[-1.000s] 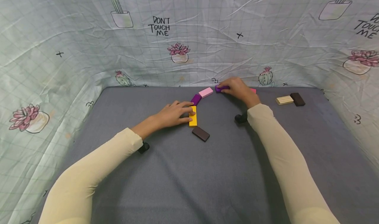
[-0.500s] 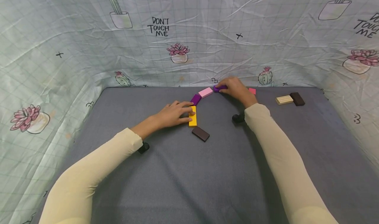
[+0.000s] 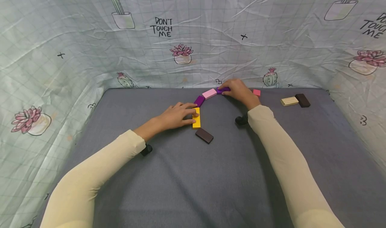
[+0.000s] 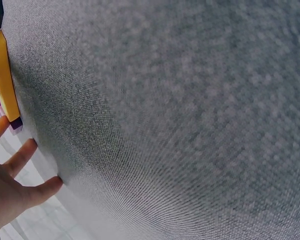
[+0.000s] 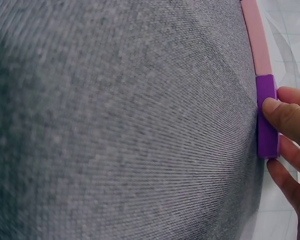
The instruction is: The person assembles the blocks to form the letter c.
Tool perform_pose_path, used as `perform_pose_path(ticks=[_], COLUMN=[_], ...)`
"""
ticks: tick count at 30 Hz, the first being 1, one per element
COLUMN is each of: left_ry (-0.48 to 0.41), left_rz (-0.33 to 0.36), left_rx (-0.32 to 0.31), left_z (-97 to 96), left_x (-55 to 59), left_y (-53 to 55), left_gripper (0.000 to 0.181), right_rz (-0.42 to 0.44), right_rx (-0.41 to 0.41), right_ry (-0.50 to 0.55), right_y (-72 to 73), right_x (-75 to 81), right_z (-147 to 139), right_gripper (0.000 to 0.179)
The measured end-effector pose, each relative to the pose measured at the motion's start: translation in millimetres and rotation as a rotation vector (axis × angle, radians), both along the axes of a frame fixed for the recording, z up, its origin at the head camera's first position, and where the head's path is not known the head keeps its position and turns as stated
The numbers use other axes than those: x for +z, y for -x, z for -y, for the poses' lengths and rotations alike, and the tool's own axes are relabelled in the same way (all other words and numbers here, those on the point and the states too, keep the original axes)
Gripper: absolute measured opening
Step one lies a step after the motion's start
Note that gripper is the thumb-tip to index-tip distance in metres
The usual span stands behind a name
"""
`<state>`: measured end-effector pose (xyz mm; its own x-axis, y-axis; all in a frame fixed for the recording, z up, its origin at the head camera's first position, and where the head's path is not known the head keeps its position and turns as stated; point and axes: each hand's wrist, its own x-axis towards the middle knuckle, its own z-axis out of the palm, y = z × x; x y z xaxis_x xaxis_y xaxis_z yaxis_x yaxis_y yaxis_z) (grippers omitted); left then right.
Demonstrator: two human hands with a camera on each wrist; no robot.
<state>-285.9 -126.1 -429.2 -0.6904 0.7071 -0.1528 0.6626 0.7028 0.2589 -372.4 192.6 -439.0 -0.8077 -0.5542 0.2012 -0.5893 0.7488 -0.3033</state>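
Note:
In the head view my left hand (image 3: 178, 116) has its fingers spread, with fingertips on the yellow block (image 3: 196, 118); the left wrist view shows other fingertips resting on the grey cloth beyond the block's end. My right hand (image 3: 239, 92) pinches a purple block (image 5: 267, 120) between thumb and fingers. That block's left end meets a pink block (image 3: 209, 94). A darker purple block (image 3: 199, 101) lies between the pink and yellow ones, so the blocks form a curved line. Below the yellow block's lower end lies a dark brown block (image 3: 204, 135), set at a slant.
Past my right hand lies a red-pink block (image 3: 256, 92), partly hidden by it. Farther right, a pale wooden block (image 3: 289, 101) touches a dark brown block (image 3: 303, 100). A printed curtain (image 3: 211, 53) rises behind the grey table's (image 3: 169, 187) back edge.
My right hand has slid the purple block left until it meets the pink block's end. More of the red-pink block shows. My left hand has stayed on the yellow block.

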Motion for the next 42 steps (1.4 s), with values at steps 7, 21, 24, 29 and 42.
perform_pose_path(ticks=[7, 21, 24, 29, 42], left_ry=[0.003, -0.010, -0.010, -0.013, -0.014], left_rz=[-0.002, -0.014, -0.013, -0.010, -0.031], left_rx=[-0.003, -0.014, -0.011, -0.004, -0.019], left_z=[-2.0, -2.5, -2.7, -2.8, -0.8], left_x=[-0.8, -0.3, -0.2, 0.4, -0.9], left_y=[0.7, -1.0, -1.0, -1.7, -2.9], left_gripper=[0.035, 0.036, 0.035, 0.035, 0.035], right_rz=[0.021, -0.001, 0.004, 0.031, 0.019], right_rx=[-0.006, -0.005, -0.002, -0.009, -0.060], right_ry=[-0.004, -0.015, -0.010, -0.023, -0.146], right_y=[-1.3, -5.0, -6.8, -14.6, -65.1], right_x=[3.1, 2.5, 4.7, 13.7, 41.4], right_z=[-2, -6, -9, -23, -106], right_gripper=[0.027, 0.025, 0.027, 0.026, 0.028])
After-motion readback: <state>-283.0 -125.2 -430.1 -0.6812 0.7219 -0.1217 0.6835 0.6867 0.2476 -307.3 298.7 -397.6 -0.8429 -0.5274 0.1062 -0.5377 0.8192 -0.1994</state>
